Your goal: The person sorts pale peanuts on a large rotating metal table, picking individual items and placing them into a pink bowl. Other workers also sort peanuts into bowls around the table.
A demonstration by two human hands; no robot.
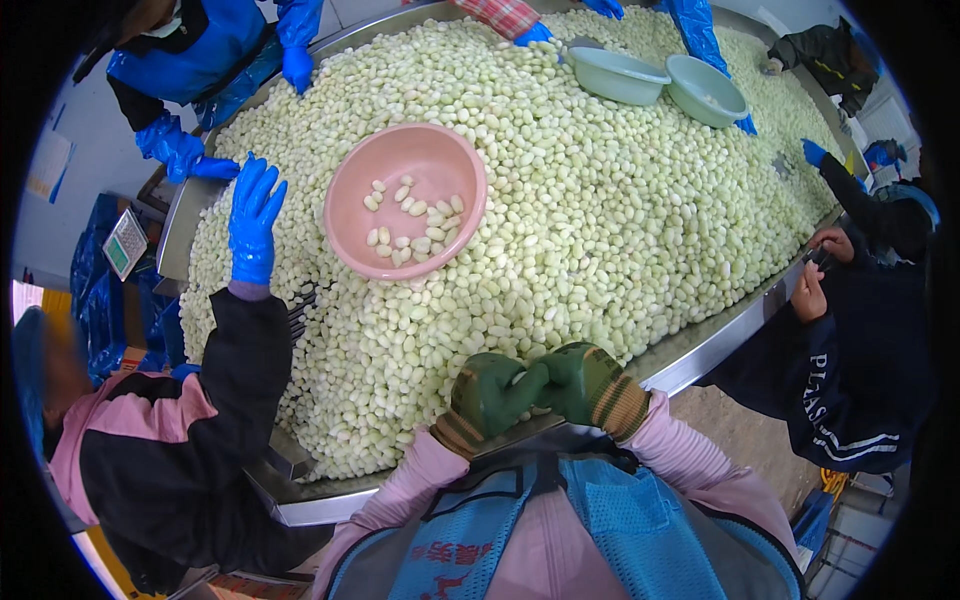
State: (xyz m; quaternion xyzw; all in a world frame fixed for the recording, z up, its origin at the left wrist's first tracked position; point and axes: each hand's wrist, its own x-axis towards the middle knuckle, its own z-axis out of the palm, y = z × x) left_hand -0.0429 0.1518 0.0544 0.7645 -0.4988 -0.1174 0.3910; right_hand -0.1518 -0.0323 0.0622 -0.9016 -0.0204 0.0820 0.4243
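Note:
Both of my hands wear green-coated work gloves with brown striped knit cuffs. My left hand point(486, 395) and my right hand point(576, 384) meet at the fingers over the near edge of the pile. Their fingertips are curled and partly hidden, so I cannot tell whether anything is pinched between them. Around them spreads a deep heap of pale green oval pieces point(555, 277), which look like silkworm cocoons. A few of these show just beneath my fingers. Farther in, a pink plastic basin point(352, 225) rests on the heap with several whitish oval pieces inside.
A metal-rimmed table point(697, 356) bears the heap. Two pale green basins point(619, 75) point(705, 90) sit at the far side. To my left, a co-worker's blue-gloved hand point(253, 217) hovers over the heap. A bare-handed person in dark clothing point(855, 360) stands at my right. Other gloved people surround the table.

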